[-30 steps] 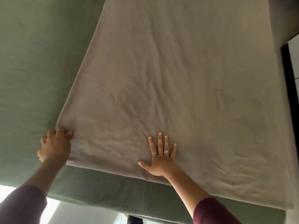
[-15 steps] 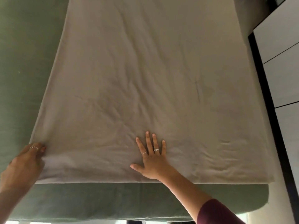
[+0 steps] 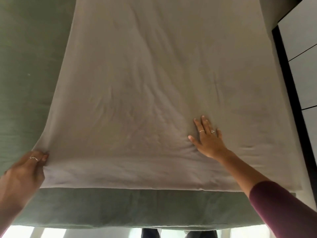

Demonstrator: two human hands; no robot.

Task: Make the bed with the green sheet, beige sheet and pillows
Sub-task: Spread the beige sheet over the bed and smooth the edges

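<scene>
I am in a bedroom at home: a wide bed fills nearly all I see, its mattress dressed in a green sheet (image 3: 25,69) with a beige sheet (image 3: 154,74) laid flat on top. Along my right stands a white cupboard (image 3: 301,36) with a black edge (its fronts split by thin dark lines).

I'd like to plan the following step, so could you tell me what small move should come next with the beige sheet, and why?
Probably sweep the flat right hand outward toward the near right corner while the left hand holds its pinched corner. The beige sheet shows creases fanning between the hands, over the green sheet.
</scene>
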